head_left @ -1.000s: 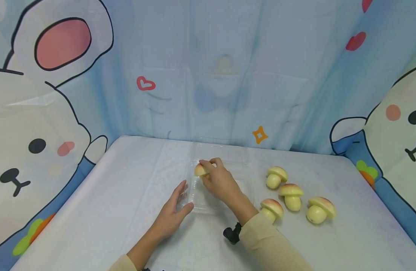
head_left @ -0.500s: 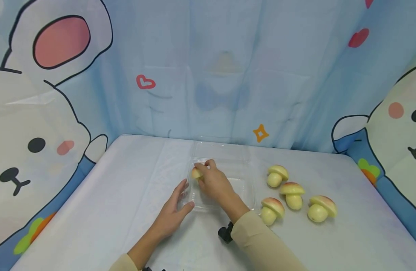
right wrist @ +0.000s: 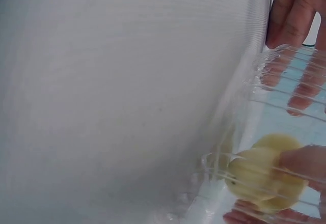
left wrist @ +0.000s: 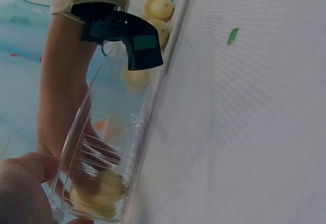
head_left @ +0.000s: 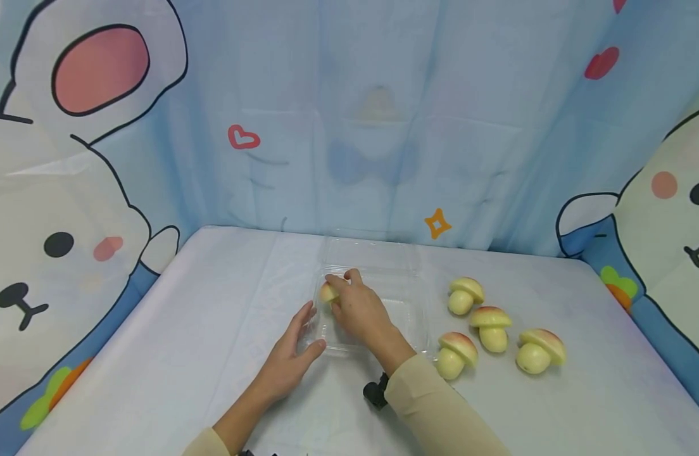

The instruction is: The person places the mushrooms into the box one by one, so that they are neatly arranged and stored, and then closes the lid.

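A clear plastic container (head_left: 403, 316) stands on the white-covered table, its lid (head_left: 375, 253) folded back behind it. Inside, at the left end, my right hand (head_left: 363, 310) pinches a toy mushroom (head_left: 328, 293) with a pale yellow stem and a reddish-tinged cap. The left wrist view shows that mushroom (left wrist: 109, 193) through the ribbed wall, low in the container. My left hand (head_left: 287, 361) rests against the near left corner, fingers straight along the side and thumb spread at the front. In the right wrist view the mushroom (right wrist: 252, 175) is partly covered by the right fingers.
Several more toy mushrooms lie right of the container: one at the back (head_left: 466, 294), one in the middle (head_left: 492, 329), one in front (head_left: 456, 354) and one farthest right (head_left: 540, 351). A blue cartoon curtain (head_left: 292, 177) hangs behind the table.
My right hand has moved a little left with the toy mushroom, toward the container's left wall, and has stayed almost still since half a second ago. My left hand has kept its place.
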`<state>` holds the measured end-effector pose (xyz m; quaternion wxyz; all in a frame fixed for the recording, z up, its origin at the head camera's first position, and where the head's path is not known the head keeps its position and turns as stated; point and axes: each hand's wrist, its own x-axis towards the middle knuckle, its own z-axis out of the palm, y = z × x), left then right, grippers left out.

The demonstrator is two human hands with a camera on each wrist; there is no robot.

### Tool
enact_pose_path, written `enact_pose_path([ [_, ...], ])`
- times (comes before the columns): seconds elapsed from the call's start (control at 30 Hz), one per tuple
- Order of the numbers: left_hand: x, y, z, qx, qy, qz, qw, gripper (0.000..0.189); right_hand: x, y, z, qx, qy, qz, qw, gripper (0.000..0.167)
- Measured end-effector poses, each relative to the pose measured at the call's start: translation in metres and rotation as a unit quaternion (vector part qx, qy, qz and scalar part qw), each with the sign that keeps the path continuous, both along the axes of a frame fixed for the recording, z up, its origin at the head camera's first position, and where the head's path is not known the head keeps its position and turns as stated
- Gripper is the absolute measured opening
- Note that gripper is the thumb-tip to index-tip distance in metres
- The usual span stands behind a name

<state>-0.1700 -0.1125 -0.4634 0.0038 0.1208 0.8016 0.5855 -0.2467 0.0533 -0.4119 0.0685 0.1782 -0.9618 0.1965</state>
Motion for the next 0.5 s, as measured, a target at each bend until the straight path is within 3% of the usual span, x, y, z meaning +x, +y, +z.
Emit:
enact_pose_path([
  [0.5, 0.0005, 0.0006, 0.0003, -0.012, -0.002, 0.006, 0.9999, 0.073, 0.0049, 0.0015, 0.0000, 0.018, 0.003, -0.023, 0.9996, 0.059],
])
